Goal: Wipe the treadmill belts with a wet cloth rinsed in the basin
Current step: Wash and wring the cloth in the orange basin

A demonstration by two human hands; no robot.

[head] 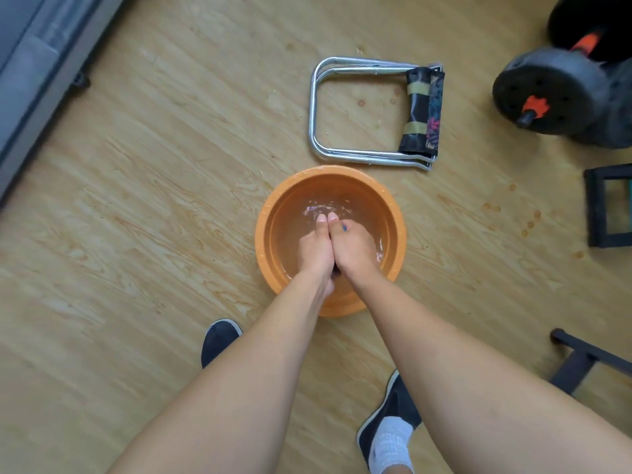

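1. Step in hand: rinsing. L hand & R hand are pressed side by side, thumbs touching, both down in the water of the orange basin, which rings the grip.
2. Grip: both hands clenched round the cloth. Only a dark sliver shows btwn the heels of the hands; the rest is hidden under fingers/water.
3. Belts not yet being wiped: treadmill sits well apart, far up-left of the grip. Folded stool lies just beyond it.
4. Next, prob: lift cloth clear, wring over basin till damp, not dripping, then carry it left to the belt. Watch drips on the wood floor.
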